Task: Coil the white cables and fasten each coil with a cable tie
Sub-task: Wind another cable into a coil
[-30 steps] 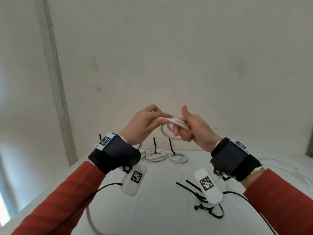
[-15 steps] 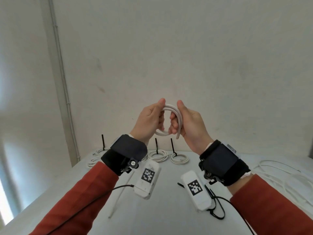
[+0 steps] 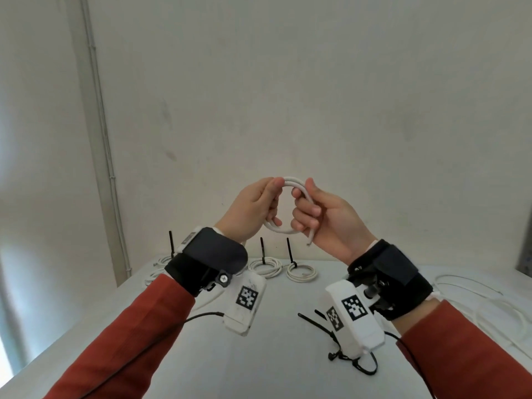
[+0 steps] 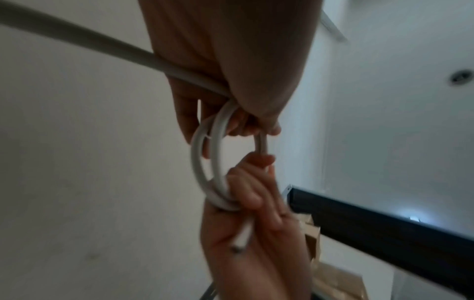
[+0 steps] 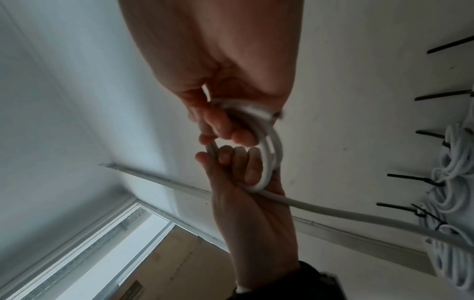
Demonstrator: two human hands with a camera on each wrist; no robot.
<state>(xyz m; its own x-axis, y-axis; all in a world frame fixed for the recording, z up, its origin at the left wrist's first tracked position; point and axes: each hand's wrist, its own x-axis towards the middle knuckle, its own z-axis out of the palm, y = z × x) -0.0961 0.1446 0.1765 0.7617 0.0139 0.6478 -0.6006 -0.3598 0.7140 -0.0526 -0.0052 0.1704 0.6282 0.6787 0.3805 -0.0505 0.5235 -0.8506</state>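
Note:
A small coil of white cable (image 3: 283,229) hangs in the air in front of the wall, held between both hands. My left hand (image 3: 270,198) grips its left side, thumb on top and fingers through the loop. My right hand (image 3: 312,210) grips the right side, and the short cut end (image 3: 309,240) sticks out below its fingers. In the left wrist view the coil (image 4: 205,172) shows two turns, with a long tail (image 4: 77,36) running off past the left palm. The right wrist view shows the same coil (image 5: 271,158) and its tail (image 5: 359,217).
Several finished coils with upright black ties (image 3: 264,267) (image 3: 302,273) lie along the far edge of the white table (image 3: 273,364). Loose black cable ties (image 3: 319,326) lie at centre right under my right wrist. Uncoiled white cables (image 3: 475,295) spread over the table's right side.
The coil has turned from edge-on to a round loop facing me. Both hands have shifted their grip to its two sides, and the cut end now hangs below my right hand.

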